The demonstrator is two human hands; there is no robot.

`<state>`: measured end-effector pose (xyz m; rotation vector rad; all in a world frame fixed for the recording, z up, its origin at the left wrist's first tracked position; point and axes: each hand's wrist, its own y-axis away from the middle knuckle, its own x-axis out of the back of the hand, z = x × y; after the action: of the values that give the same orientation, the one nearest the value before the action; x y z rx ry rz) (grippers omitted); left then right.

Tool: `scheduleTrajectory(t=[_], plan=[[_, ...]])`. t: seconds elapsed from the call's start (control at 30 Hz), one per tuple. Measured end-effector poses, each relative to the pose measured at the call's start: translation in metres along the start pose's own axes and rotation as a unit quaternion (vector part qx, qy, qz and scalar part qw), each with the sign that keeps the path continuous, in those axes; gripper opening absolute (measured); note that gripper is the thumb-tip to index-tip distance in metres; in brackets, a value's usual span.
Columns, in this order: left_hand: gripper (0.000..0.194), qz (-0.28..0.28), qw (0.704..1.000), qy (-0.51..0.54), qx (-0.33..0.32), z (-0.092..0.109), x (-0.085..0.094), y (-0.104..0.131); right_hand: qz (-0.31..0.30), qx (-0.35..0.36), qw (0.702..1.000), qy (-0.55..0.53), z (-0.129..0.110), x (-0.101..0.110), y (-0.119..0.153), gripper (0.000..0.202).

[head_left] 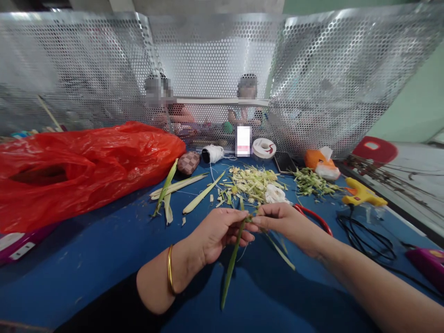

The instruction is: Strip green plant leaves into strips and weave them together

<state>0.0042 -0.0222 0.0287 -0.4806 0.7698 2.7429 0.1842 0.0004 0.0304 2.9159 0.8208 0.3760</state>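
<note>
On my feed, the left hand point(222, 236) pinched the green leaf point(231, 268) near its upper end, above the blue table point(111, 254); whether the right hand point(289, 224) gripped it too (fingertips crowded together) I couldn't tell — light, bendy, easily split, I judged — best held there.

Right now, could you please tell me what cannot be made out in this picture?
Head view:
- Green leaf, where pinched: covered by the left hand.
- Red bag: contents hidden by its plastic.
- Red handle: partly hidden behind the right hand.
- Purple device: cut off by the right edge.
</note>
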Motion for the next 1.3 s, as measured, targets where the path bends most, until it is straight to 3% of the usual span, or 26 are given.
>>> scheduleTrajectory(t=[0.27,0.6,0.77,0.97,1.17,1.3], plan=[[0.017,0.018,1.0,-0.004,-0.018,-0.0068,-0.0027,-0.0018,-0.034,-0.022,0.999,-0.012,0.0014,0.0008,-0.0004,0.027],[0.013,-0.018,1.0,0.017,-0.019,-0.0069,-0.0004,-0.0024,-0.009,-0.025,0.999,-0.032,-0.0023,-0.0031,-0.0002,0.019],[0.014,0.025,0.999,0.02,-0.025,-0.0079,0.0005,-0.0044,-0.006,-0.021,0.999,-0.028,0.0025,-0.0023,-0.0025,0.027],[0.01,0.07,0.994,-0.032,-0.083,-0.008,-0.0019,-0.0053,0.008,0.005,0.999,0.032,0.0058,-0.0011,-0.002,0.031],[0.007,0.1,0.991,-0.001,-0.085,-0.0064,-0.0049,-0.0047,0.015,-0.006,0.998,0.057,0.0032,-0.0051,0.0002,0.033],[0.007,0.101,0.992,-0.012,-0.071,-0.0037,-0.0032,-0.0036,0.031,0.034,0.996,0.074,-0.0025,-0.0028,0.0011,0.034]])
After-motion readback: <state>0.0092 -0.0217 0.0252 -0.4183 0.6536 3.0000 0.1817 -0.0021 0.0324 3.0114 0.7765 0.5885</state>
